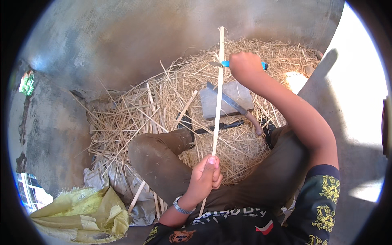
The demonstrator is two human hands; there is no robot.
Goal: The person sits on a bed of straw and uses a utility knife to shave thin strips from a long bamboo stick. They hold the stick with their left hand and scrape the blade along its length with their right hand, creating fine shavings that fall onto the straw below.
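A long, pale bamboo strip (218,106) runs up and away from my lap, tilted slightly right. My left hand (207,173) is closed around its near part, thumb on top, with the tail end passing down over my shirt. Toward the far end, my right hand (246,68) grips a small knife (225,64) by its blue handle. The knife's short blade lies across the strip, touching it or very near it. Under the strip, a machete (228,100) with a wooden handle rests over a grey rectangular block (209,107).
Straw-like shavings (122,122) cover the floor around my crossed legs. A dark long tool (228,125) lies beyond my lap. At the lower left is a crumpled yellow sack (98,216); a grey wall (143,45) rises ahead.
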